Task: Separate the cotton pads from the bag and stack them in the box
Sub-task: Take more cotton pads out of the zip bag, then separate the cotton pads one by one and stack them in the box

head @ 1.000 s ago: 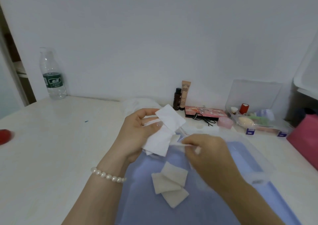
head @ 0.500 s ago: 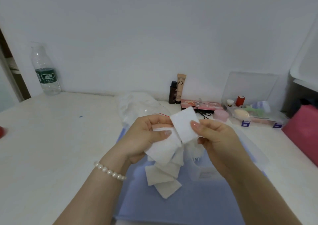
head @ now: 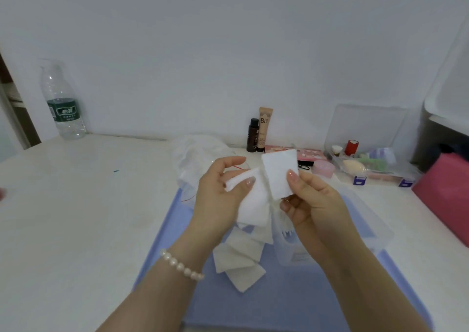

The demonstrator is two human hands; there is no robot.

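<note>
Head cam: a person's left hand (head: 218,194) gripped a wad of white cotton pads (head: 253,202), thumb pressed on top and fingers curled behind. The right hand (head: 312,199) pinched a single pad (head: 278,173) by its lower edge, thumb in front, other fingers folded behind; that pad stood upright, its left edge just beside the wad. Whether the two touched couldn't be told. Both hands hovered above a blue mat (head: 291,306) on the white surface (head: 76,217).

Below the hands, loose pads (head: 238,263) lay overlapping on the mat, corners fanned toward the camera. A clear plastic box (head: 365,232) sat on the mat's right part, partly hidden by the right wrist, its rim running to the mat's right side. A crumpled clear bag (head: 198,159) w/ a red thread rested behind the left hand, at the mat's far edge.

A pearl bracelet (head: 181,265) circled the left wrist. Along the wall: a water bottle (head: 62,103) far left, a dark vial (head: 253,135) & a BB tube (head: 264,128) at centre, a clear organiser (head: 368,164) w/ cosmetics at right, a pink object (head: 446,194) at the right edge. Open surface spread left of the mat up to the bottle.
</note>
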